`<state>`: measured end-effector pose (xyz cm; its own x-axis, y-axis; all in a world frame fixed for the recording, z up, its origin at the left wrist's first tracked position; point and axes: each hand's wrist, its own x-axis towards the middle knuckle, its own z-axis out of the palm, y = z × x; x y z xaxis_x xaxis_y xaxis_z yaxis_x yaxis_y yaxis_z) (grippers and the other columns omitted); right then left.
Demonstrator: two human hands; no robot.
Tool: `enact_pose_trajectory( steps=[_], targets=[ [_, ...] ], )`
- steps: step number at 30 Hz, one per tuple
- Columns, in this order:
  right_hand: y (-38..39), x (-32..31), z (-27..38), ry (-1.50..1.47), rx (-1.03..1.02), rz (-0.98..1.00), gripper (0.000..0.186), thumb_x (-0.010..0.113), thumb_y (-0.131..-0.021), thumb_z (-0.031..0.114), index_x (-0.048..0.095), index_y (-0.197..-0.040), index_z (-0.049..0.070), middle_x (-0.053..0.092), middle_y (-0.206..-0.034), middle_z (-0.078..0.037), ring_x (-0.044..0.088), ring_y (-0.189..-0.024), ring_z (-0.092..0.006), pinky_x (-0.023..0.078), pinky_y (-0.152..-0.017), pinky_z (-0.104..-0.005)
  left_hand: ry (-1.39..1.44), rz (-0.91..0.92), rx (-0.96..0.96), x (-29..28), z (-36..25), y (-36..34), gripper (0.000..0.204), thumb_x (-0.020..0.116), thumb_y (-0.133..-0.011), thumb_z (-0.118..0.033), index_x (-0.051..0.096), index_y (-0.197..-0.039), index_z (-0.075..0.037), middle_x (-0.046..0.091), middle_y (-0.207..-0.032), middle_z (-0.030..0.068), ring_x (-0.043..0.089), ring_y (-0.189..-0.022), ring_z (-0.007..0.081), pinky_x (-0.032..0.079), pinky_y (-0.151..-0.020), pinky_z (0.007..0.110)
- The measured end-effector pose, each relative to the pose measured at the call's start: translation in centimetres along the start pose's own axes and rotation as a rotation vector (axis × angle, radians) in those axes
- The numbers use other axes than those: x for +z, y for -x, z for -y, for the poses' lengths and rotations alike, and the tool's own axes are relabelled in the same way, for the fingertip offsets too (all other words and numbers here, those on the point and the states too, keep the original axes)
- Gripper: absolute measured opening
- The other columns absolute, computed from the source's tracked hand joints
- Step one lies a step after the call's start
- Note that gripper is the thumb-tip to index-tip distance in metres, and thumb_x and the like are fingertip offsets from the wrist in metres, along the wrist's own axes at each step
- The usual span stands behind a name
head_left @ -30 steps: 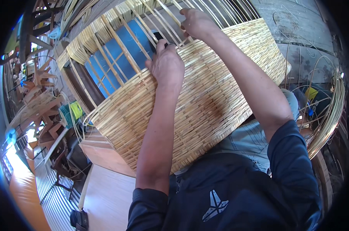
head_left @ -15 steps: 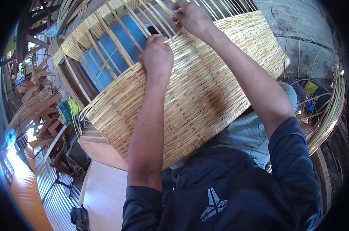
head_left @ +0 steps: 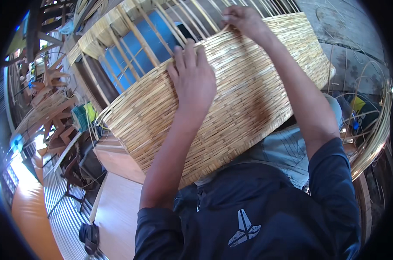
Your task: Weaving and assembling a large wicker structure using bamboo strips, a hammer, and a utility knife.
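Observation:
A pale woven cane panel (head_left: 235,108) lies slanted across my lap, with bare upright stakes (head_left: 133,32) along its far side over a blue surface (head_left: 140,47). My left hand (head_left: 192,78) rests on the panel's upper woven edge, fingers apart and reaching toward the stakes. My right hand (head_left: 244,21) is farther right at the top of the weave, its fingertips pinched on a thin cane strand (head_left: 226,28) among the stakes. A small dark object (head_left: 184,30) shows behind the stakes, partly hidden.
Coils of cane (head_left: 376,130) stand at the right beside a weathered wooden surface (head_left: 344,26). At the left are wooden pieces (head_left: 53,82), a green-and-yellow spool (head_left: 81,117), a pale board (head_left: 118,208) with a black bag (head_left: 89,236) and corrugated sheet (head_left: 57,190).
My left hand's fingers have spread and straightened from a curled shape. My right hand has shifted right along the edge compared with half a second ago, its fingers drawn closer together.

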<state>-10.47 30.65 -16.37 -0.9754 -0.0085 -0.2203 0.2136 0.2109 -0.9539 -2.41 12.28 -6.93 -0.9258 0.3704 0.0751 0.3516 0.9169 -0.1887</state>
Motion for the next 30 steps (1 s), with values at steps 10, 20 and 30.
enact_pose_trajectory(
  steps=[10,20,30],
  targets=[
    [3.0,-0.5,2.0,0.948,-0.466,-0.509,0.017,0.064,-0.085,0.020,0.066,-0.099,0.011,0.062,-0.110,-0.007,0.059,-0.099,-0.0210,0.049,-0.088,-0.0250,-0.058,-0.073,-0.133,-8.5,21.0,6.7,0.036,0.054,-0.089,-0.019,0.055,-0.116,0.004,0.047,-0.127,0.0215,0.048,-0.115,0.0358,0.038,-0.097,0.041],
    [3.1,7.7,4.6,0.745,-0.396,0.186,0.018,0.051,-0.092,0.025,0.062,-0.100,0.014,0.063,-0.094,-0.005,0.056,-0.099,-0.0199,0.042,-0.094,-0.0302,0.364,0.204,-0.574,-8.9,26.0,8.0,0.038,0.054,-0.092,-0.036,0.063,-0.094,0.001,0.056,-0.070,0.0057,0.046,-0.067,0.0114,0.041,-0.065,0.026],
    [4.2,8.6,3.9,0.831,-0.480,0.008,0.021,0.054,-0.089,0.022,0.061,-0.107,0.015,0.059,-0.095,-0.005,0.053,-0.095,-0.0214,0.045,-0.085,-0.0342,0.497,0.053,-0.423,-8.8,26.3,7.2,0.017,0.059,-0.091,-0.020,0.056,-0.089,-0.003,0.050,-0.071,-0.0002,0.044,-0.064,0.0079,0.038,-0.059,0.022]
  ],
)
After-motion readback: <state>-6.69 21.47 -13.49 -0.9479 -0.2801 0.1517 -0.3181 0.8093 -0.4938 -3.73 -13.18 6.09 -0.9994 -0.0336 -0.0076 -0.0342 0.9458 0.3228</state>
